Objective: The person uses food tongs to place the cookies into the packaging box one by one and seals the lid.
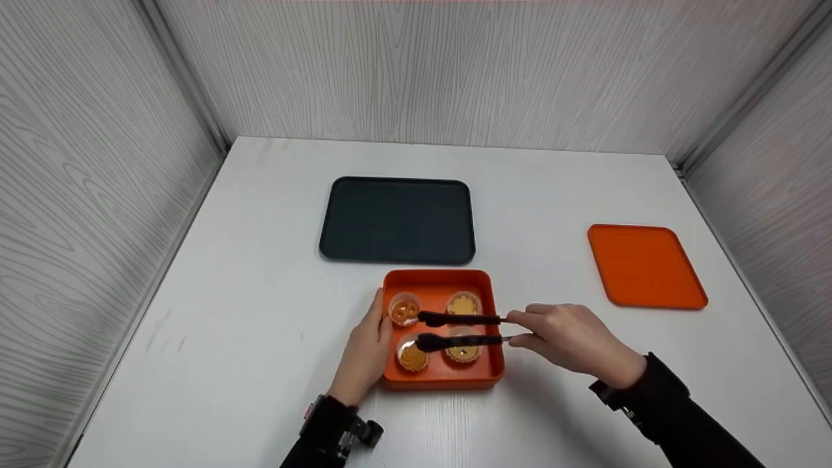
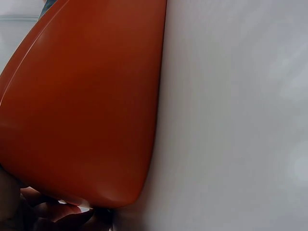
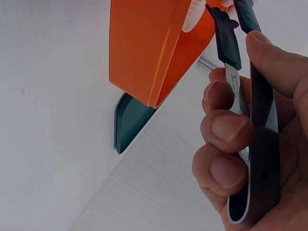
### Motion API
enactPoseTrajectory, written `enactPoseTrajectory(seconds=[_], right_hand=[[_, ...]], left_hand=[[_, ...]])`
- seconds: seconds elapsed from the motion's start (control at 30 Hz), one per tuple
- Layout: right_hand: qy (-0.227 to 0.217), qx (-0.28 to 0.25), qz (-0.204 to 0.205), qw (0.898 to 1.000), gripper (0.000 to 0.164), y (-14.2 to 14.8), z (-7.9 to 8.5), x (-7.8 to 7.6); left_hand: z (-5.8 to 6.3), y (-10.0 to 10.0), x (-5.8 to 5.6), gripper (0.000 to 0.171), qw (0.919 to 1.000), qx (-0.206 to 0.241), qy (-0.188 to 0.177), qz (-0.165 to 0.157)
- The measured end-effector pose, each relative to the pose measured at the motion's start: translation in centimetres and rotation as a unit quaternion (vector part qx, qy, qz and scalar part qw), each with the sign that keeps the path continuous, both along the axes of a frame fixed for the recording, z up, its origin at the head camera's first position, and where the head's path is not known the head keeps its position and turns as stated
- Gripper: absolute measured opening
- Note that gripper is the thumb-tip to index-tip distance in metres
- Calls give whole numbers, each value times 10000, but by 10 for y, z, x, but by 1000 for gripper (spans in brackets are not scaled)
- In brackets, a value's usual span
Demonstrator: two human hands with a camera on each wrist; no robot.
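An orange square box (image 1: 435, 385) holds several small toy cupcakes in clear cups. At its far left sits a pretzel-topped cupcake (image 1: 404, 309), with a swirl-topped cupcake (image 1: 413, 357) nearer. On the right, a pale-topped cupcake (image 1: 463, 303) and a round-topped cupcake (image 1: 463, 354) are partly covered by black-tipped tongs (image 1: 458, 340). My right hand (image 1: 572, 338) grips the tongs' metal handle from the right, their arms spread over the box. My left hand (image 1: 364, 354) holds the box's left wall, thumb at the rim; its fingers are mostly hidden in the left wrist view.
Beyond the box lies a dark green rectangular tray (image 1: 398, 220). An orange flat tray (image 1: 647, 266) lies at the table's right. Wood-grain panels (image 1: 416, 71) stand at the back and both sides of the white table (image 1: 260, 312).
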State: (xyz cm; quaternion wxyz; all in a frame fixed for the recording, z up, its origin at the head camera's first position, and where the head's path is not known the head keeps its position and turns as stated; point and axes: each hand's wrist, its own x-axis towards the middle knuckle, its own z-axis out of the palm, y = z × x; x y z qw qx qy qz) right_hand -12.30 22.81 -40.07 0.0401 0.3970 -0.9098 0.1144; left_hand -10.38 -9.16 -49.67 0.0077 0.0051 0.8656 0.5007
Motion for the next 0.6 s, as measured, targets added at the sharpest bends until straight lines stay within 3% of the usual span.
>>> enactPoseTrajectory(seconds=[0.27,0.5,0.6], right_hand=[[-21,-307,-667,9973,26,23,4,2],[714,-918,-980,9884,31,41,-5,1],[831,-1069,-1200,9835,34,46,-9,-1]], left_hand=[[0,1,-1,59,10000,21,-69,-10],[-1,0,-2,59,9999,3,-106,-5],[-1,0,-2,59,9999,1,-119,1]])
